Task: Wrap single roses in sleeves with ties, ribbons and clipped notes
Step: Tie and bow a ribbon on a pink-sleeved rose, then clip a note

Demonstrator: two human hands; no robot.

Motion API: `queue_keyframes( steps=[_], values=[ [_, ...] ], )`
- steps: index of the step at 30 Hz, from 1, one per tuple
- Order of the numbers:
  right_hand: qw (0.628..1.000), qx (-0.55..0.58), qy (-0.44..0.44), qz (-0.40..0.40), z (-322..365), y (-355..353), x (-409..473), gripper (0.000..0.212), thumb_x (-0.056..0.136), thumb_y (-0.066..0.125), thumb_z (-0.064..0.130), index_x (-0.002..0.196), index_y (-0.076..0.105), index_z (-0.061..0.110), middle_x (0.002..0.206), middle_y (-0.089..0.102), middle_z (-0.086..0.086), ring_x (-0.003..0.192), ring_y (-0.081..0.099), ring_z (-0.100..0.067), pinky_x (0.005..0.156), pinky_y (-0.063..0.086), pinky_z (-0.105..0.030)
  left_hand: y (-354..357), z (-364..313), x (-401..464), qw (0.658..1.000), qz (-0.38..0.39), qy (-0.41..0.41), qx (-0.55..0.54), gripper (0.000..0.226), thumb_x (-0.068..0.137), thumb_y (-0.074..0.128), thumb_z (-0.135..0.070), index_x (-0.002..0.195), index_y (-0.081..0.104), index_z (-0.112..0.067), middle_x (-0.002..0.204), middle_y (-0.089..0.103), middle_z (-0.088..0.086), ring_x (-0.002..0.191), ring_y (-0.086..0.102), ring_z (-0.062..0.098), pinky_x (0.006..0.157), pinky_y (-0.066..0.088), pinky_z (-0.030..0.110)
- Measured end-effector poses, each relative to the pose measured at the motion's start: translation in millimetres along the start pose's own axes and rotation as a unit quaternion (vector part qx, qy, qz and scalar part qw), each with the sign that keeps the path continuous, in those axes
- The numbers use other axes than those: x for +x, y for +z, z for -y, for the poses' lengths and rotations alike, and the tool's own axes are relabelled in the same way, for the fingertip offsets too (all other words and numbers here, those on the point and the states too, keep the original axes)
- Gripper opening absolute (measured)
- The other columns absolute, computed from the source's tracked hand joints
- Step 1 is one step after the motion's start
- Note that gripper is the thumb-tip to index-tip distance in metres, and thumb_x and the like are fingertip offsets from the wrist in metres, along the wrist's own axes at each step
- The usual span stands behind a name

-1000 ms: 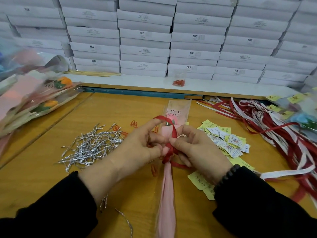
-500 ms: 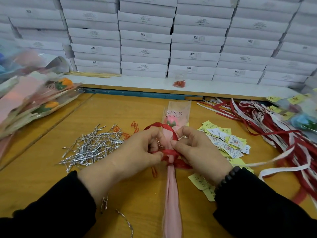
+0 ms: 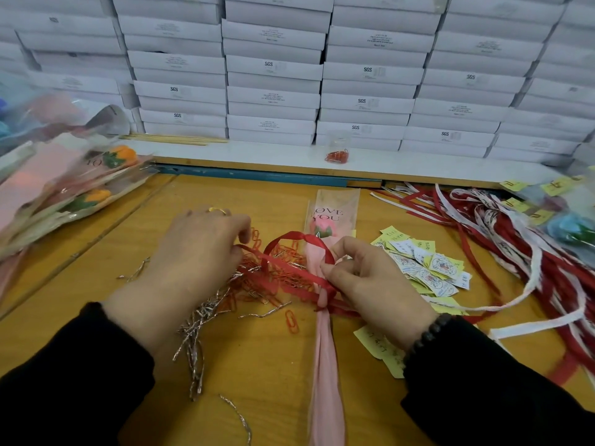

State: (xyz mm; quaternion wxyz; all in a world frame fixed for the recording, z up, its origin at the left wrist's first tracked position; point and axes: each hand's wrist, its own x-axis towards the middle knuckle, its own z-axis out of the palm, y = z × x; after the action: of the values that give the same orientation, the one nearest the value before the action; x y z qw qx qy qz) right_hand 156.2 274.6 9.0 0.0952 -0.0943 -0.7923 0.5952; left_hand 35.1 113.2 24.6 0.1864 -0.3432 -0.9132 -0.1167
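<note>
A pink rose in a clear "LOVE YOU" sleeve point(image 3: 333, 207) lies lengthwise on the wooden table, its pink wrap point(image 3: 325, 358) running toward me. A red ribbon point(image 3: 289, 272) is knotted around its neck, with one loop arching above. My right hand point(image 3: 370, 278) pinches the ribbon at the knot. My left hand point(image 3: 196, 249) has drawn the ribbon's other end out to the left and holds it between its fingertips. Red paper clips point(image 3: 280, 275) and silver twist ties point(image 3: 196, 320) lie under the ribbon.
Wrapped roses point(image 3: 64, 188) are piled at the left. Printed and yellow notes point(image 3: 428, 268) lie right of the rose, with a heap of red and white ribbons point(image 3: 531, 252) beyond. White boxes point(image 3: 273, 69) are stacked behind, with a cup of clips point(image 3: 337, 152) on the ledge.
My left hand has moved left, pulling the ribbon end taut away from the knot. My right hand stays at the knot. The camera view shifted closer.
</note>
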Motion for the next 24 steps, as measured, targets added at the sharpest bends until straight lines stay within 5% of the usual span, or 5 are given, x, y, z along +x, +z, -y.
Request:
queue_keyframes(
  steps=[8, 13, 16, 20, 24],
  values=[
    [1.000, 0.007, 0.013, -0.009, -0.6, -1.0, 1.7, 0.014, 0.096, 0.048, 0.008, 0.083, 0.049, 0.014, 0.069, 0.069, -0.012, 0.039, 0.053, -0.001, 0.043, 0.041, -0.019, -20.9, 20.2, 5.0, 0.984, 0.048, -0.097, 0.143, 0.029, 0.085, 0.063, -0.031, 0.112, 0.050, -0.029, 0.117, 0.055, 0.002, 0.119, 0.042, 0.025, 0.100, 0.030, 0.039],
    [0.999, 0.043, 0.018, -0.012, 1.3, 0.0, 0.1, 0.016, 0.095, 0.047, 0.006, 0.082, 0.049, 0.015, 0.070, 0.068, -0.014, 0.044, 0.060, -0.004, 0.042, 0.043, -0.017, -32.0, -8.5, -1.1, 0.990, 0.086, -0.002, -0.113, 0.029, 0.081, 0.064, -0.016, 0.099, 0.049, -0.034, 0.107, 0.047, -0.007, 0.104, 0.043, 0.013, 0.092, 0.035, 0.032],
    [0.998, 0.059, 0.019, -0.014, 0.9, 1.7, 0.2, 0.015, 0.095, 0.047, 0.005, 0.084, 0.049, 0.014, 0.069, 0.067, -0.013, 0.039, 0.056, -0.002, 0.040, 0.043, -0.016, -29.5, -25.1, -6.5, 0.984, 0.075, 0.033, -0.157, 0.017, 0.083, 0.058, -0.018, 0.089, 0.052, -0.033, 0.100, 0.047, -0.012, 0.089, 0.042, 0.010, 0.080, 0.034, 0.029],
    [0.998, 0.053, 0.019, -0.015, 0.2, 2.7, 0.5, 0.012, 0.096, 0.047, 0.008, 0.085, 0.049, 0.013, 0.044, 0.057, 0.009, 0.034, 0.050, 0.001, 0.047, 0.050, -0.023, -15.5, -44.9, -16.1, 0.923, 0.132, 0.000, -0.362, 0.005, 0.083, 0.066, -0.022, 0.087, 0.063, -0.021, 0.082, 0.062, -0.010, 0.076, 0.057, -0.001, 0.062, 0.047, 0.013],
    [0.999, 0.026, 0.004, -0.036, -0.8, 2.5, 1.8, 0.013, 0.094, 0.051, 0.012, 0.082, 0.051, 0.016, 0.037, 0.047, 0.012, 0.031, 0.042, 0.001, 0.049, 0.044, -0.025, 10.5, -52.9, -20.3, 0.907, 0.140, -0.007, -0.397, 0.026, 0.077, 0.073, -0.024, 0.100, 0.059, -0.024, 0.094, 0.065, -0.011, 0.093, 0.057, -0.004, 0.084, 0.043, 0.015]
  ],
)
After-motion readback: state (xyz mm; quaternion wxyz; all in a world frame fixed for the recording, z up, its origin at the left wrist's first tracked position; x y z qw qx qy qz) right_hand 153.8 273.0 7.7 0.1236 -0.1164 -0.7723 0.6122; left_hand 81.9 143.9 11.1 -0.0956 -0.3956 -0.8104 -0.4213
